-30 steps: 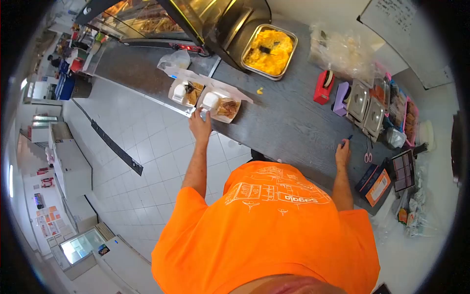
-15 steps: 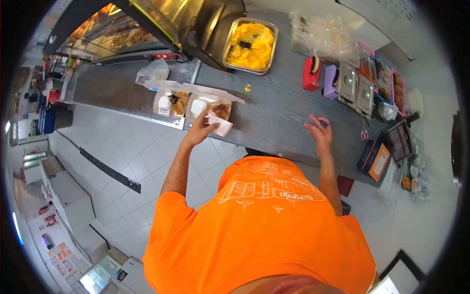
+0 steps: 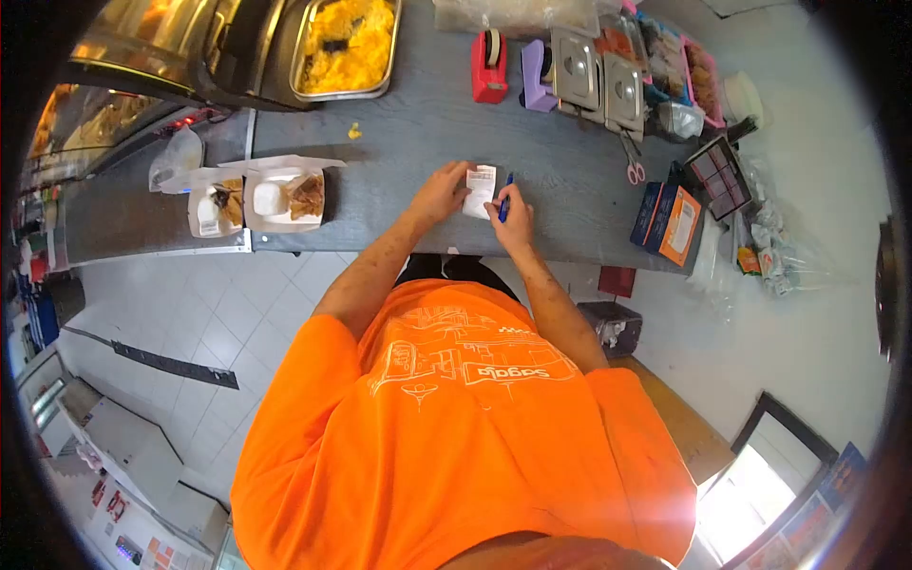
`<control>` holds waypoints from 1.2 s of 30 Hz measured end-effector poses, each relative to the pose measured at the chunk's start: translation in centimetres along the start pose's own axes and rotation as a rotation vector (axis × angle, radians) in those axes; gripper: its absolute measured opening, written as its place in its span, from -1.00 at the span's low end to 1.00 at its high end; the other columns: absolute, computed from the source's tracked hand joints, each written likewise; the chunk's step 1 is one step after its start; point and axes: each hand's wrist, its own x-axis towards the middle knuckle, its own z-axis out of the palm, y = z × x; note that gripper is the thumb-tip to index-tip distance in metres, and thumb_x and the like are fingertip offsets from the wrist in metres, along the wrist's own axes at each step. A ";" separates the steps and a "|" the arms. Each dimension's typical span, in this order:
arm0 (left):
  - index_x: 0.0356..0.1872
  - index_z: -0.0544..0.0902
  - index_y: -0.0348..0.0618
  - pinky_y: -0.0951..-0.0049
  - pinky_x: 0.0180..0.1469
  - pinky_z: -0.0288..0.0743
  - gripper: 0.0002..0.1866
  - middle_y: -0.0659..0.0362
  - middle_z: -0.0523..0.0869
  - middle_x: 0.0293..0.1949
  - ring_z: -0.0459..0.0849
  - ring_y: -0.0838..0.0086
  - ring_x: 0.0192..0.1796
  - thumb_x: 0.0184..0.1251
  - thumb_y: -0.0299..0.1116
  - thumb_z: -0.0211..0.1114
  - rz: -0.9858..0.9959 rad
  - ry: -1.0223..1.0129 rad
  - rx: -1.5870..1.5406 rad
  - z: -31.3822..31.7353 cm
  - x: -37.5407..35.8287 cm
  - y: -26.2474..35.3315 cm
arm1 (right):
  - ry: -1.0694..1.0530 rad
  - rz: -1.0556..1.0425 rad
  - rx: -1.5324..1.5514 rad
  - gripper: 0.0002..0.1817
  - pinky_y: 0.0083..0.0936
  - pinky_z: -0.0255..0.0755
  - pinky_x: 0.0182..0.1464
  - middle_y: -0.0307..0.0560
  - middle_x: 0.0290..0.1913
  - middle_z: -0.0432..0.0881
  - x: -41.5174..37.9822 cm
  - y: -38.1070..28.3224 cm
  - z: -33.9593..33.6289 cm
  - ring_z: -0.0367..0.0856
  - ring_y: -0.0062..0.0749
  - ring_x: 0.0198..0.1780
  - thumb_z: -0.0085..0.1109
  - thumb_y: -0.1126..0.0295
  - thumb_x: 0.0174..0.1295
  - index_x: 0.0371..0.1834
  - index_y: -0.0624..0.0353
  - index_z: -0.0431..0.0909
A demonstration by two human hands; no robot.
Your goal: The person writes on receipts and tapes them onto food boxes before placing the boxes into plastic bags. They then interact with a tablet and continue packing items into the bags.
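A white printed receipt (image 3: 482, 179) lies on the grey counter in front of me. At its left edge rests my left hand (image 3: 439, 195), thumb and fingers apart and touching the paper. My right hand (image 3: 515, 223) is closed around a blue pen (image 3: 505, 199), held over the receipt's lower right side; the pen's tip is hidden by the fingers. To the left stand two open food boxes: one box (image 3: 283, 224) has white rice and brown food, the other box (image 3: 204, 223) has similar contents and a printed label.
Behind are a tray of yellow food (image 3: 385, 87), a red tape dispenser (image 3: 488, 84), a purple dispenser (image 3: 538, 81) and lidded steel containers (image 3: 577, 71). Pink-handled scissors (image 3: 635, 171) and a dark blue and orange box (image 3: 676, 226) lie right. A clear plastic bag (image 3: 178, 160) sits behind the boxes.
My left hand has moved right from the food boxes with the paper, which now lies on the counter. My right hand has come left with the pen to meet it. The view has shifted rightward.
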 end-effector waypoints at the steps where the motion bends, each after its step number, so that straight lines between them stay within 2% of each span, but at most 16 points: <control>1: 0.11 0.43 -0.01 0.16 -0.24 0.60 -0.51 0.06 0.55 -0.05 0.69 0.16 -0.28 0.13 -0.39 0.39 0.245 0.079 0.301 1.5 -0.3 -1.4 | 0.033 -0.053 -0.188 -0.69 -0.27 0.48 -0.37 -0.01 -0.48 0.61 0.0 1.2 0.0 0.65 -0.05 -0.44 0.35 0.41 0.12 -0.25 0.15 0.34; 2: 0.16 0.52 0.14 0.17 -0.15 0.60 -0.51 0.10 0.47 0.13 0.64 0.15 -0.14 0.15 -0.29 0.36 0.000 -0.029 0.364 1.8 -1.2 0.3 | 0.024 -0.035 -0.184 -0.69 -0.27 0.48 -0.37 -0.01 -0.48 0.61 -0.2 1.9 -0.1 0.65 -0.05 -0.44 0.35 0.41 0.12 -0.25 0.15 0.34; 3: 0.16 0.52 0.14 0.17 -0.15 0.60 -0.51 0.10 0.47 0.13 0.64 0.15 -0.14 0.15 -0.29 0.36 -0.015 -0.042 0.360 2.5 -1.8 0.4 | 0.026 -0.046 -0.248 -0.71 -0.24 0.47 -0.35 0.01 -0.46 0.61 -0.4 2.3 -0.3 0.64 0.04 -0.41 0.33 0.37 0.15 -0.25 0.15 0.36; 4: 0.14 0.56 0.19 0.19 -0.10 0.58 -0.54 0.12 0.46 0.16 0.59 0.18 -0.06 0.15 -0.28 0.35 0.031 0.061 0.428 3.1 -2.5 0.4 | 0.028 -0.056 -0.311 -0.73 -0.20 0.47 -0.34 0.04 -0.43 0.62 -0.7 2.5 -0.4 0.63 0.12 -0.37 0.32 0.34 0.17 -0.25 0.15 0.39; 5: 0.12 0.60 0.23 0.21 -0.06 0.55 -0.56 0.14 0.45 0.20 0.54 0.22 0.03 0.16 -0.26 0.35 0.079 0.164 0.496 3.6 -3.0 0.4 | 0.017 -0.038 -0.305 -0.73 -0.20 0.47 -0.34 0.04 -0.43 0.62 -0.8 2.8 -0.6 0.63 0.12 -0.37 0.32 0.34 0.17 -0.25 0.15 0.39; 7: 0.12 0.62 0.27 0.20 0.00 0.51 -0.56 0.12 0.43 0.23 0.50 0.19 0.07 0.15 -0.22 0.36 0.034 0.141 0.566 4.2 -3.6 0.5 | 0.141 -0.156 -0.274 -0.78 -0.19 0.47 -0.30 0.07 -0.39 0.63 -0.9 3.2 -1.0 0.64 0.07 -0.32 0.26 0.30 0.23 -0.30 0.16 0.44; 8: 0.12 0.63 0.30 0.20 0.07 0.46 -0.56 0.11 0.40 0.27 0.46 0.16 0.12 0.15 -0.17 0.37 0.002 0.136 0.636 4.3 -3.6 0.6 | 0.181 -0.088 -0.150 -0.82 -0.24 0.48 -0.29 0.02 -0.37 0.66 -1.3 3.3 -1.3 0.68 -0.09 -0.28 0.17 0.30 0.31 -0.27 0.20 0.52; 9: 0.12 0.63 0.30 0.20 0.07 0.46 -0.56 0.11 0.40 0.27 0.46 0.16 0.12 0.15 -0.17 0.37 -0.008 0.133 0.637 4.5 -3.6 0.8 | 0.172 -0.084 -0.147 -0.82 -0.24 0.48 -0.29 0.02 -0.37 0.66 -1.4 3.4 -1.4 0.68 -0.09 -0.28 0.17 0.30 0.31 -0.27 0.20 0.52; 11: 0.09 0.64 0.33 0.22 0.07 0.39 -0.52 0.16 0.41 0.27 0.43 0.19 0.11 0.05 -0.10 0.43 -0.070 0.133 0.647 4.7 -3.6 1.1 | 0.265 0.091 0.428 -0.79 -0.34 0.50 -0.27 -0.07 -0.38 0.66 -1.8 3.3 -1.5 0.69 -0.29 -0.28 0.06 0.34 0.37 -0.13 0.27 0.56; 12: 0.09 0.64 0.33 0.22 0.07 0.39 -0.52 0.16 0.41 0.27 0.43 0.19 0.11 0.05 -0.10 0.43 -0.074 0.129 0.647 4.7 -3.6 1.2 | 0.245 0.033 0.527 -0.75 -0.45 0.51 -0.25 -0.13 -0.37 0.68 -1.9 3.9 -1.3 0.68 -0.42 -0.30 -0.03 0.40 0.39 -0.04 0.32 0.58; 13: 0.09 0.64 0.33 0.21 0.07 0.39 -0.49 0.16 0.42 0.27 0.43 0.18 0.11 0.01 -0.08 0.45 -0.072 0.139 0.642 4.7 -3.6 1.3 | 0.243 0.036 0.528 -0.75 -0.45 0.51 -0.25 -0.13 -0.37 0.68 -2.2 4.0 -1.0 0.68 -0.42 -0.30 -0.03 0.40 0.39 -0.04 0.32 0.58; 16: 0.09 0.64 0.34 0.18 0.08 0.38 -0.45 0.17 0.41 0.27 0.42 0.17 0.11 -0.05 -0.05 0.49 -0.068 0.153 0.629 4.8 -3.5 1.1 | 0.133 -0.130 0.201 -0.77 -0.49 0.51 -0.22 0.04 -0.33 0.72 -3.7 4.3 -0.6 0.71 -0.35 -0.31 -0.06 0.51 0.34 -0.11 0.29 0.62; 23: 0.12 0.62 0.37 0.17 0.12 0.37 -0.38 0.18 0.37 0.30 0.39 0.16 0.13 -0.11 -0.04 0.52 -0.079 0.131 0.631 4.7 -3.6 1.1 | 0.079 -0.303 0.163 -0.77 -0.39 0.51 -0.24 0.14 -0.23 0.67 -4.6 4.2 0.5 0.69 -0.17 -0.26 -0.03 0.62 0.26 -0.07 0.33 0.57; 27: 0.13 0.61 0.38 0.15 0.13 0.36 -0.38 0.18 0.37 0.29 0.38 0.14 0.13 -0.11 -0.04 0.52 -0.076 0.134 0.626 4.9 -3.8 1.0 | 0.152 -0.325 0.093 -0.77 -0.37 0.52 -0.23 0.14 -0.25 0.65 -4.6 4.5 0.0 0.68 -0.12 -0.28 0.00 0.64 0.23 -0.07 0.35 0.55; 31: 0.14 0.60 0.37 0.13 0.14 0.36 -0.37 0.18 0.37 0.29 0.39 0.12 0.12 -0.10 -0.03 0.51 -0.064 0.135 0.618 4.8 -3.8 0.8 | 0.085 -0.385 0.132 -0.80 -0.36 0.53 -0.23 0.13 -0.29 0.64 -4.8 4.7 0.2 0.68 -0.12 -0.29 0.01 0.65 0.22 -0.12 0.35 0.56; 36: 0.14 0.61 0.36 0.14 0.14 0.36 -0.38 0.18 0.37 0.30 0.39 0.12 0.13 -0.09 -0.02 0.51 -0.068 0.130 0.618 4.6 -3.7 1.3 | 0.205 -0.271 0.086 -0.84 -0.36 0.53 -0.26 0.12 -0.31 0.66 -4.1 4.7 0.2 0.70 -0.13 -0.30 0.04 0.62 0.23 -0.17 0.34 0.58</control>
